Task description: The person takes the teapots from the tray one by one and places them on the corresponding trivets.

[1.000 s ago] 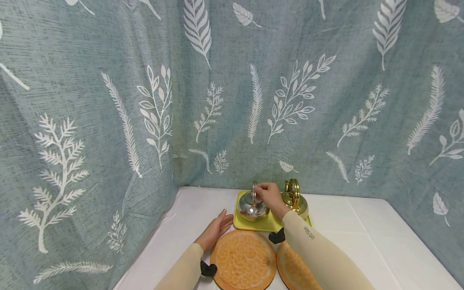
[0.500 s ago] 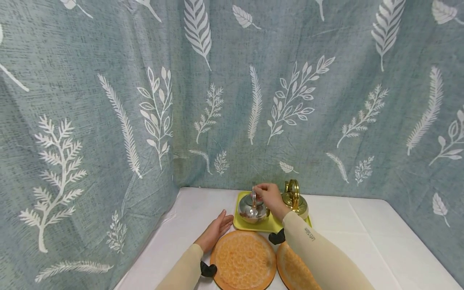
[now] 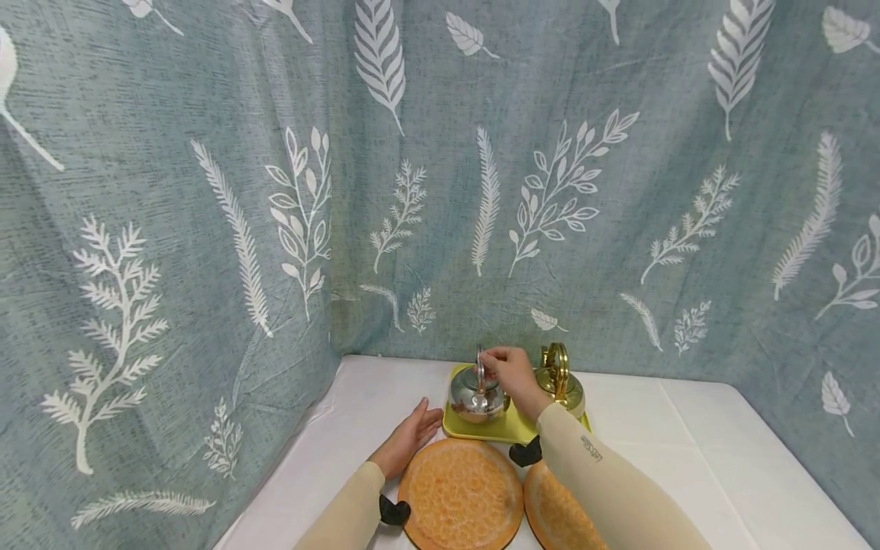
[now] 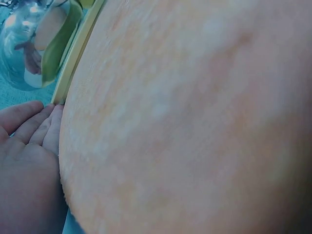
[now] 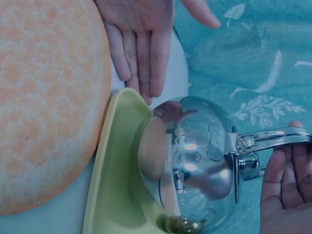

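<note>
Overall, head view gives the layout: silver kettle (image 3: 476, 395) sits on the left part of a yellow tray (image 3: 512, 428) at the back of the white table (image 3: 687, 451), with a gold kettle (image 3: 560, 380) just beside it on the right. Right hand (image 3: 512, 376) is over the silver kettle, fingers curled round the top of its upright handle. Left hand (image 3: 407, 441) lies flat on the table, fingers straight and together, holding nothing, just left of an orange round mat (image 3: 461, 493); a second orange mat (image 3: 560, 513) sits beside it under the right forearm. Right wrist view adds detail the head view lacks: kettle body (image 5: 195, 165) is mirror-polished and rounded, reflecting the mat and tray; the flat metal handle (image 5: 268, 140) is riveted to a bracket on the shoulder, and the right-hand fingers (image 5: 287, 175) wrap around its far end. Small lid knob is visible under the handle. Same view shows the left fingertips (image 5: 144, 53) ending right at the tray's near corner, between mat and tray. Can't tell from it whether the kettle base is in contact with the tray or slightly raised. Left wrist view is mostly filled by the blurred orange mat (image 4: 195, 122), with left hand (image 4: 27, 161) pressed against its edge, tray rim (image 4: 78, 53) and kettle (image 4: 29, 44) in the top corner.
</note>
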{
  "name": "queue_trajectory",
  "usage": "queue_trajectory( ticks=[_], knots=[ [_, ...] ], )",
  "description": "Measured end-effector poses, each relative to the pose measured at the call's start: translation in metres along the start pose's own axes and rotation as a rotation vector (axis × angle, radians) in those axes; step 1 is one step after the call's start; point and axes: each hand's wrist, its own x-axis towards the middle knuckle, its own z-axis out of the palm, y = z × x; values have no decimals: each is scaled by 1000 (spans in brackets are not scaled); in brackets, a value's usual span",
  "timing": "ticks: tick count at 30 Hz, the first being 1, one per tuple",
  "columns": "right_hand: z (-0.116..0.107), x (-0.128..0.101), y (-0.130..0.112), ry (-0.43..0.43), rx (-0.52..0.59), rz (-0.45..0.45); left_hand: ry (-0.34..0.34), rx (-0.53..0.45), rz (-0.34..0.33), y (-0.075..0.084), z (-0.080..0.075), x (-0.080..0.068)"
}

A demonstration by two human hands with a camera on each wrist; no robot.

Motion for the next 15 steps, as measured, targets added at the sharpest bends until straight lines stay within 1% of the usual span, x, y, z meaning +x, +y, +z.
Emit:
queue_trajectory(
  ticks=[3,8,15],
  knots=[
    [0,-4,-4,4,7,6,0,2,-10,-1,1,0],
    [-1,-10,-13,-2,14,16,25,7,-40,-1,1,-1],
    [-1,-14,-17,-11,24,-1,32,-23,-40,-1,-2,0]
  ],
)
